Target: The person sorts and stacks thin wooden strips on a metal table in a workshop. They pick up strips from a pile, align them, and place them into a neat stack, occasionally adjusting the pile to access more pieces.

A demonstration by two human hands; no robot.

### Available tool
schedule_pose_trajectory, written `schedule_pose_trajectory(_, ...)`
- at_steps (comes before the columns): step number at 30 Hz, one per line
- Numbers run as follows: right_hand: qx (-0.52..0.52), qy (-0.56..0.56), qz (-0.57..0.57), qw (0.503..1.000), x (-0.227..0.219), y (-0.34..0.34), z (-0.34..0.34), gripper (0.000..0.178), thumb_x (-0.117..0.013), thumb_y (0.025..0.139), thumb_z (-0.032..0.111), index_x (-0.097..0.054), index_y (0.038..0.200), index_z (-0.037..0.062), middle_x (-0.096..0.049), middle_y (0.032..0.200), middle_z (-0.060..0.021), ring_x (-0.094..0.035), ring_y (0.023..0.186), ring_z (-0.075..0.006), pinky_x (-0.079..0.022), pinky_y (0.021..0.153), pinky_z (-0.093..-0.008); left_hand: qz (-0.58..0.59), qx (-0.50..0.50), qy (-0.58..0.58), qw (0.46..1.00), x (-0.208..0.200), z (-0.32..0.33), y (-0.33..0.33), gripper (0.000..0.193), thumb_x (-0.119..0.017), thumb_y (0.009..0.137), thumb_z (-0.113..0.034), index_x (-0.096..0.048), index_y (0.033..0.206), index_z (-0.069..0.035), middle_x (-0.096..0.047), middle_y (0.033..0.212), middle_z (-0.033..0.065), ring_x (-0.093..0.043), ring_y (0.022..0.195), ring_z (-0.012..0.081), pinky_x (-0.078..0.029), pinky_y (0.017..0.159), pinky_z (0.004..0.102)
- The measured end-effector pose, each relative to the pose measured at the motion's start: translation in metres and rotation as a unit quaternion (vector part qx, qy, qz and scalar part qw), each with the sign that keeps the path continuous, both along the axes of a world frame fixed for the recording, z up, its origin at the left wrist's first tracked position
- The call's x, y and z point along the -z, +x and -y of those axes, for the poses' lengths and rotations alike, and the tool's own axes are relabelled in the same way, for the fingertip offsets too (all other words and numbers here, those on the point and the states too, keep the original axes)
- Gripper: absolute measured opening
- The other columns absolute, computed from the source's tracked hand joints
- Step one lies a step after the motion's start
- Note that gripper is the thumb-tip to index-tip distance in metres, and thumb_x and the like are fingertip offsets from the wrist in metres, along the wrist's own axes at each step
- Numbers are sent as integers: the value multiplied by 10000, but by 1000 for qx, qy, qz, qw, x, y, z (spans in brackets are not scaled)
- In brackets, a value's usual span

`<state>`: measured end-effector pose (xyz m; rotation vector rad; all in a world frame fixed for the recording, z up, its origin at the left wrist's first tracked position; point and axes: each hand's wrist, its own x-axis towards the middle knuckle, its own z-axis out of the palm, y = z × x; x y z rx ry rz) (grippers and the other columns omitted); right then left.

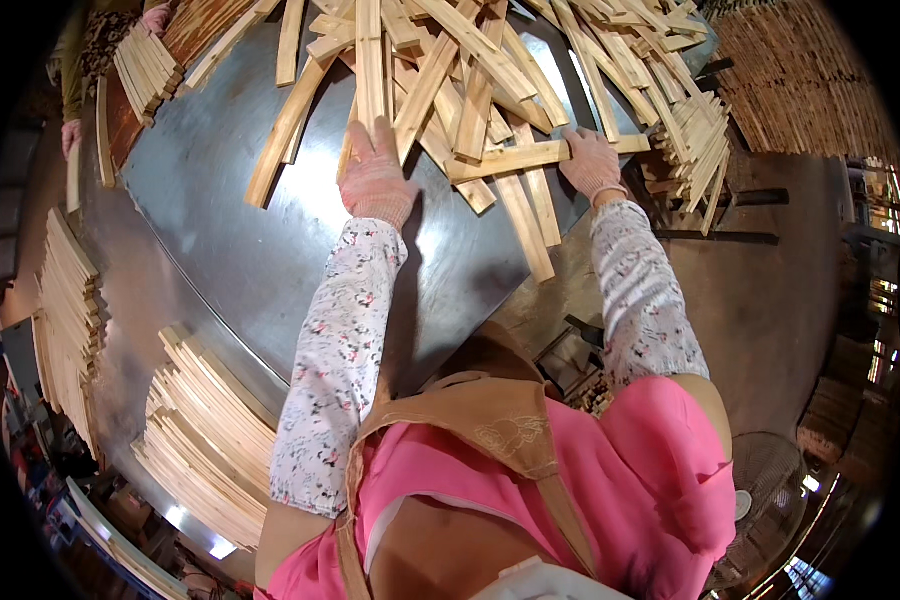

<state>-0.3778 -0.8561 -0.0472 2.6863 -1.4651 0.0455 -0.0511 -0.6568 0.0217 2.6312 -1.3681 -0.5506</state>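
Loose pale wooden slats (440, 90) lie heaped across a grey metal tabletop (230, 240). My left hand (378, 178), in a pinkish knit glove, rests at the near end of an upright-lying slat (369, 60). Its fingers are stretched out and apart, touching the wood. To the right, my gloved right hand (592, 162) is closed over a slat (510, 160) lying crosswise on the pile. That slat's right end sticks out past the hand. Several slats under it overhang the table's near edge.
Stacked slats stand at lower left (210, 440), far left (68, 320) and right (700, 145). A large wood stack (805, 75) rises at the far right, and a fan (770, 500) stands at lower right. A co-worker's gloved hand (71, 138) shows at upper left.
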Motion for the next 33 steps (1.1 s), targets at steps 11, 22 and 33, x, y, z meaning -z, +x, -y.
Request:
schedule_pose_trajectory(11, -205, 192, 50, 958, -81, -15, -65, 574, -849, 791, 442, -732, 1289, 183, -728, 1136, -96, -663, 1154, -327, -534, 1000, -452, -71, -125, -2, 990, 1, -186, 31, 750, -740, 914, -199, -401, 1571, -74, -730, 1201, 243, -732, 1107, 406, -582, 977, 508)
schedule_pose_trajectory(22, -175, 606, 155, 761, -61, 287, -259, 281, -530, 1065, 257, -656, 1188, 37, -733, 972, -247, -732, 925, -440, -586, 787, -500, -572, -456, -268, 627, 24, -416, -82, 703, -829, 910, -197, -490, 1457, 88, -744, 1121, 157, -731, 930, 223, -605, 850, 351)
schedule_pose_trajectory(33, -444, 429, 10, 787, 60, 332, -495, 752, -394, 1087, 560, -432, 1555, -27, -746, 1107, -330, -726, 1077, -465, -559, 966, -526, -457, -564, -403, 557, 82, -535, -136, 492, -772, 916, -220, -643, 1303, 54, -728, 1042, 79, -665, 889, 148, -564, 799, 320)
